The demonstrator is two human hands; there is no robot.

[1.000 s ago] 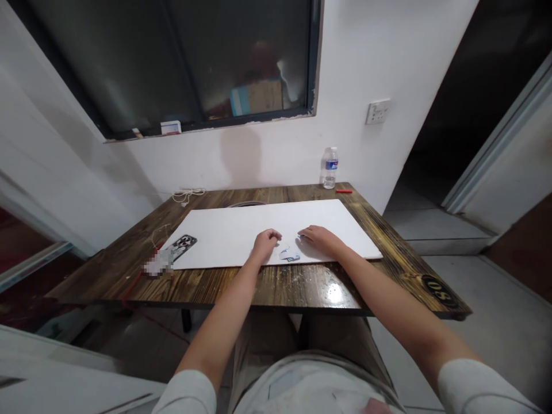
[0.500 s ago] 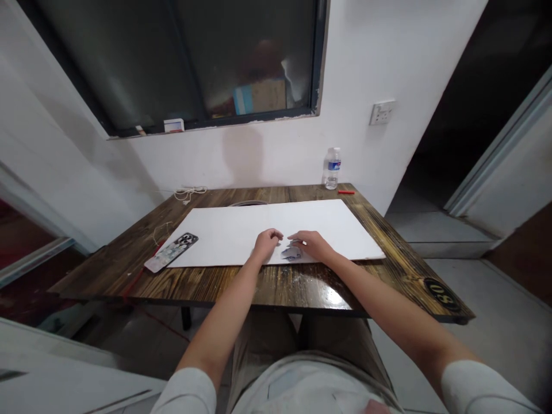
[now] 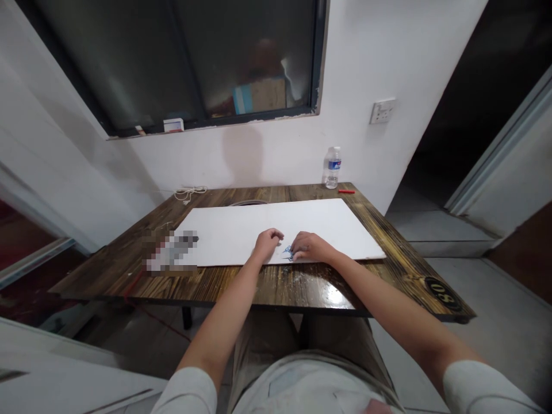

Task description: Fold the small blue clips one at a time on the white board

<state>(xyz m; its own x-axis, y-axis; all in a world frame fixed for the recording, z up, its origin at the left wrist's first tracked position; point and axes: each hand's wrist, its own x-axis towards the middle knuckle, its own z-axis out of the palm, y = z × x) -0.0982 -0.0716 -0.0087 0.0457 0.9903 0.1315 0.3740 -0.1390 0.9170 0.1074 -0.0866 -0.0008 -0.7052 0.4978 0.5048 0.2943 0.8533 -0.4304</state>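
Note:
A small blue-patterned piece [image 3: 287, 252] lies near the front edge of the white board [image 3: 228, 230]; whether it is printed, drawn or a separate flat piece is unclear. On its left, my left hand [image 3: 268, 245] rests on the board with the fingers curled in toward the thumb. From the right, my right hand [image 3: 311, 247] reaches over the piece and partly covers it. The right fingers are bent down and drawn together at the blue pattern. Anything held between the fingers of either hand is hidden or too small to name.
The board lies on a dark wooden table [image 3: 371, 276]. A pixelated phone [image 3: 172, 253] sits at its left end. At the back are a white cable [image 3: 190, 192], a plastic bottle [image 3: 332, 168] and a red pen-like stick [image 3: 346, 191]. Wall and window stand behind.
My right hand has turned, its fingers now bent down over the blue pattern instead of stretched leftward. The greyish sheen around the pattern no longer shows. My left hand has hardly moved.

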